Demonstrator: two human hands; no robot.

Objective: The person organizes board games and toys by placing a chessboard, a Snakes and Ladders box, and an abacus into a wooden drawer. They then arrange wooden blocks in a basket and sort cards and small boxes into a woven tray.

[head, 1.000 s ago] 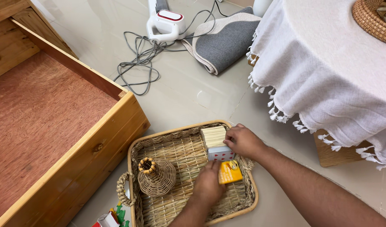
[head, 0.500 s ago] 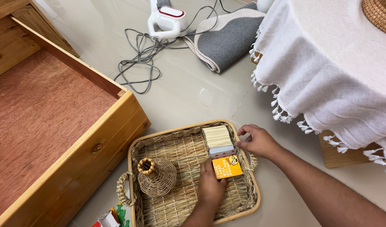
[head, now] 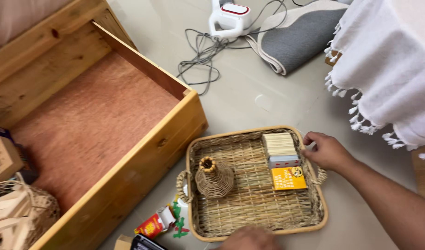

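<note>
Left hand [head: 251,238] now pulled back off the orange card box [head: 288,178] to the near rim of the wicker tray [head: 194,153] — only its knuckles in view, so grip impossible to tell. Right hand [head: 327,151] lifted from the boxes, resting loosely curled, holding nothing, at the tray's right rim. Orange box left flat beside the grey card box [head: 283,161] and pale card stack [head: 278,143]; small wicker vase [head: 214,176] upright at left. Beyond — open wooden drawer [head: 92,115], tangled grey cord [head: 201,55], fringed white cloth [head: 388,69].

Orange card box [head: 288,178] – in tray [head: 256,231]
</note>
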